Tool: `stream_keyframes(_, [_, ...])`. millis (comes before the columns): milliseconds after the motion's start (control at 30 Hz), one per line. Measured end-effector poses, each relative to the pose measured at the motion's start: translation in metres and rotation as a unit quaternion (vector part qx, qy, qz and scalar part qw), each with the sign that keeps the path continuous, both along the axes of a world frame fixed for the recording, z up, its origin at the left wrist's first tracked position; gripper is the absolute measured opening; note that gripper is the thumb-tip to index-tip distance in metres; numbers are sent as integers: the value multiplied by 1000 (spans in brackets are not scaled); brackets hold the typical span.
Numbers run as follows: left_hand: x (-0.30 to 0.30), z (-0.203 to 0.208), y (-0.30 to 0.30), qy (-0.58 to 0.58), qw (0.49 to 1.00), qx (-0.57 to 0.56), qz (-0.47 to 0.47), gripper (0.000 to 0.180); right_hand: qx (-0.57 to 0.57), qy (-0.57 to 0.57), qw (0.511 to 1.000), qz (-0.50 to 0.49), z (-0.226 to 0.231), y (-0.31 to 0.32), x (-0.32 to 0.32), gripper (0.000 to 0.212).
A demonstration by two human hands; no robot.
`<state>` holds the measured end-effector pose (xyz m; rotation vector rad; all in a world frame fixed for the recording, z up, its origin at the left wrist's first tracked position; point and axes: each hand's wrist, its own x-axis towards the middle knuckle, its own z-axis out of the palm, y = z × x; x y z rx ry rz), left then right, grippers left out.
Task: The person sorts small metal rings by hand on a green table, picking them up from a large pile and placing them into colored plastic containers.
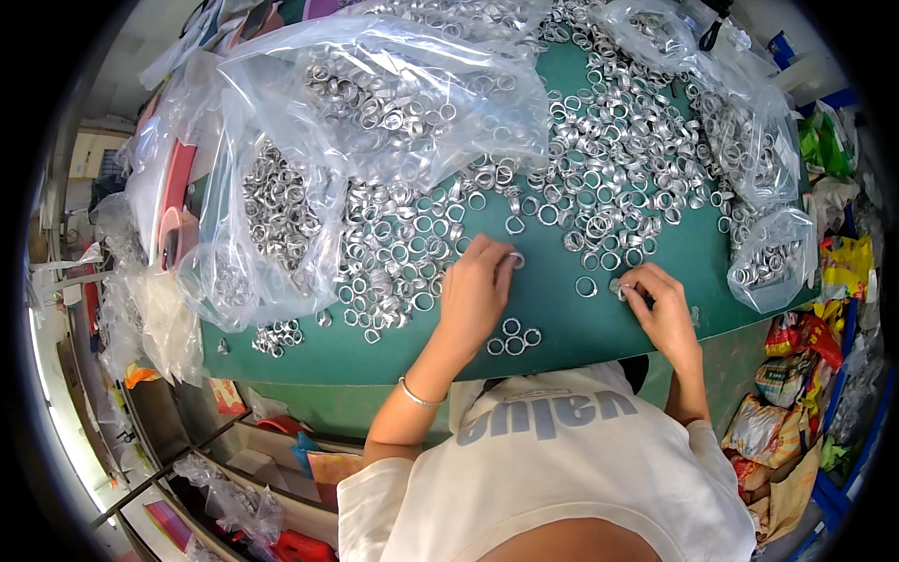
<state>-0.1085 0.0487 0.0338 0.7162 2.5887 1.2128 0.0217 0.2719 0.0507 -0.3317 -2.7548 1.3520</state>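
My left hand (476, 290) is closed in a pinch on a silver metal ring (516, 260) above the green tabletop (393, 361). To the right, my right hand (663, 311) pinches a second ring between thumb and fingertips, largely covered by them. A loose ring (586, 287) lies flat between the two hands, nearer the right one. Closer to my body sits a small cluster of rings (514, 345). Beyond my right hand spreads a big heap of rings (623, 155), and another pile (398, 253) lies just left of my left hand.
Transparent plastic bags of rings cover the table's far left; a large bag (421, 84) overlaps the piles. A small bag (773, 258) rests at the right edge. Below the table's left side are open drawers (281, 459); colourful packages (782, 375) stand at the right.
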Motion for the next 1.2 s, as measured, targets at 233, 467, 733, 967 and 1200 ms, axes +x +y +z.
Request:
stream_keyframes(233, [22,-7,13,-144,985,14,-91,11,41,-3,995,-88,0,14,4,16])
stream_keyframes(467, [28,-6,25,-131,984,-60,-109,11,-7,26,1000,-11,-4,2,7,17])
stream_keyframes(733, [26,-13,16,-184,976,74,-91,15,9,49,997,65,-11,-25,3,15])
stream_keyframes(967, [16,1,11,-540,815,206,-39,23,-112,108,988,9,-8,-37,-4,19])
stream_keyframes(1200, [29,-8,12,-413,883,217,-49,25,-145,126,981,-8,-7,-46,-11,21])
